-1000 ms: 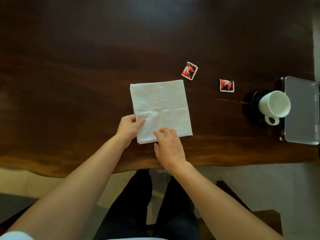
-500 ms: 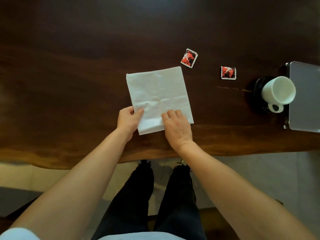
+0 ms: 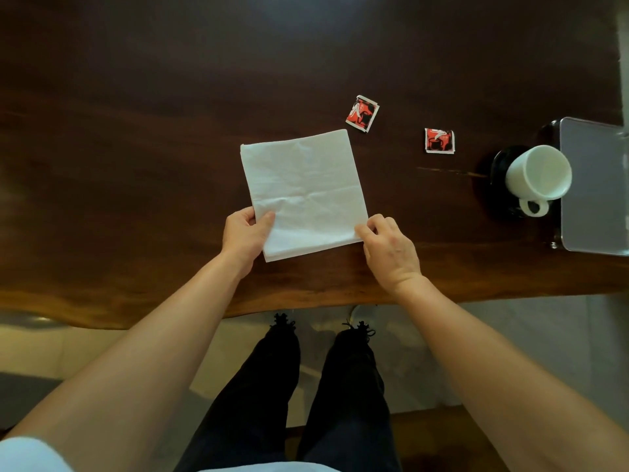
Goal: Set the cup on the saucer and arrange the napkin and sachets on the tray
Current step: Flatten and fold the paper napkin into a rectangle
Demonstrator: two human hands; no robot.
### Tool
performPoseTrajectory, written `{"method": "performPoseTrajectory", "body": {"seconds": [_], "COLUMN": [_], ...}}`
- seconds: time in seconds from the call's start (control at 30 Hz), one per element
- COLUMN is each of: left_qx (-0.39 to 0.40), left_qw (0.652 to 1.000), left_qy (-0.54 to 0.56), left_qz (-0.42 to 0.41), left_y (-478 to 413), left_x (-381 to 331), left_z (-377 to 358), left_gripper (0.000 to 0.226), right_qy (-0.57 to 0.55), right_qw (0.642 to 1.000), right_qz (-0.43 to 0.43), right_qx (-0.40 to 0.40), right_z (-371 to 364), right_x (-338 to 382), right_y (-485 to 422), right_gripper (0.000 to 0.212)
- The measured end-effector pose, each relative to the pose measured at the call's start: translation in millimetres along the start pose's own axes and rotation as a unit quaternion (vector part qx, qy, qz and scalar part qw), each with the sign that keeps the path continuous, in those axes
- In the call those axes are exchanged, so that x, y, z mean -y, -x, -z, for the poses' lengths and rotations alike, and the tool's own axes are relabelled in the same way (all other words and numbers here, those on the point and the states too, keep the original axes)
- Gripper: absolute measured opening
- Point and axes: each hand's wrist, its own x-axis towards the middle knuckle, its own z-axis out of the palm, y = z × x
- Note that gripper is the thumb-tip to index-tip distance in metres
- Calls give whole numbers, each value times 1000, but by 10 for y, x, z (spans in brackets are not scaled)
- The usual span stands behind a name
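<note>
A white square napkin (image 3: 303,189) lies flat on the dark wooden table (image 3: 136,114). My left hand (image 3: 245,235) pinches its near left corner, thumb on top. My right hand (image 3: 388,248) pinches its near right corner with the fingertips. Two red sachets lie beyond the napkin, one (image 3: 362,113) close to its far right corner, the other (image 3: 439,140) further right. At the right a white cup (image 3: 539,175) stands on a black saucer (image 3: 498,168), handle toward me. A grey metal tray (image 3: 599,185) lies just right of the cup, cut off by the frame edge.
The table's near edge (image 3: 306,304) runs across the middle of the view, with my legs and shoes below it. A dark wooden seat (image 3: 439,437) shows under my right arm. The far and left parts of the table hold nothing visible.
My right hand has slid from the napkin's near edge middle out to its near right corner. My left hand has kept its hold on the near left corner.
</note>
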Motion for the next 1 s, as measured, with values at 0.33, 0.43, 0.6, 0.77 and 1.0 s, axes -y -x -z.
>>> {"method": "performPoseTrajectory", "body": {"seconds": [0.33, 0.43, 0.6, 0.77, 1.0], "left_qx": [-6, -64, -144, -198, -197], "left_qw": [999, 998, 988, 955, 927], "left_qy": [36, -8, -49, -179, -240], "left_qz": [24, 6, -37, -126, -209], "left_y": [189, 185, 162, 225, 267], "left_x": [82, 100, 168, 217, 185], "left_z": [220, 150, 37, 19, 62], "left_gripper": [24, 23, 24, 18, 15], "right_qy": [-20, -11, -7, -18, -25], "right_qw": [999, 1000, 999, 999, 996], "right_qz": [-22, 7, 41, 9, 19], "right_qx": [-13, -7, 11, 36, 80], "right_z": [21, 42, 57, 69, 225], "right_x": [-134, -173, -198, -188, -170], "right_y": [47, 40, 39, 23, -8], "right_gripper": [14, 16, 20, 19, 22]}}
